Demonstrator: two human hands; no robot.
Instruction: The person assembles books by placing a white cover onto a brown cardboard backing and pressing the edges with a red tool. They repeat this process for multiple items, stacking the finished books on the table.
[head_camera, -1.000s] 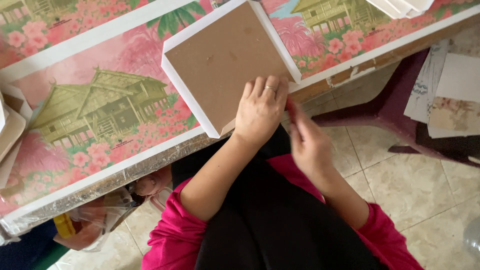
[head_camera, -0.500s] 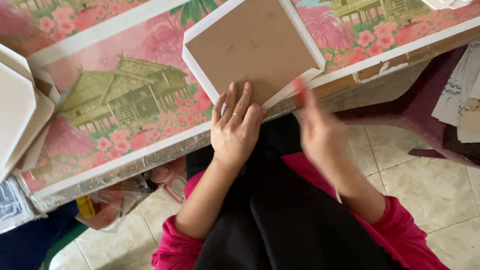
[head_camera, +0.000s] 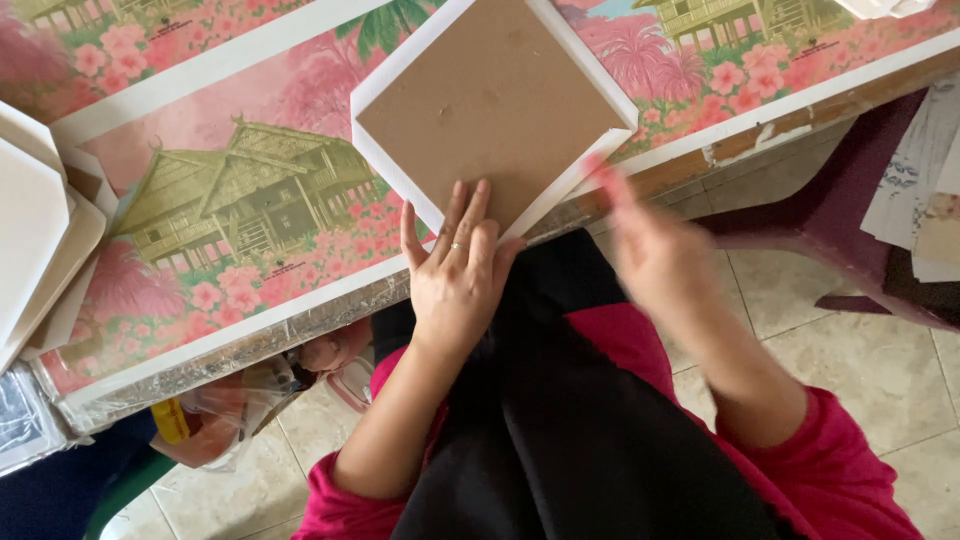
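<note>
Left hand (head_camera: 458, 280), fingers spread flat, presses down the near corner of a square brown board with white border (head_camera: 495, 105); nothing is clasped. The board lies on the table's (head_camera: 240, 350) pink printed cover, its corner overhanging the near edge. Right hand (head_camera: 655, 250), blurred, hangs open beside that corner, holding nothing. Judged stage: board positioned and steadied; further handling not yet done. Pale boards (head_camera: 35, 230) stacked at left.

Soft, even daylight across the whole view, bright but not harsh, with no glare. Shadows are faint, just a thin one under the left hand (head_camera: 455, 285). The right hand (head_camera: 655, 250) smears with motion blur, fingers nearly lost, while the brown board (head_camera: 490, 110) stays sharp.
</note>
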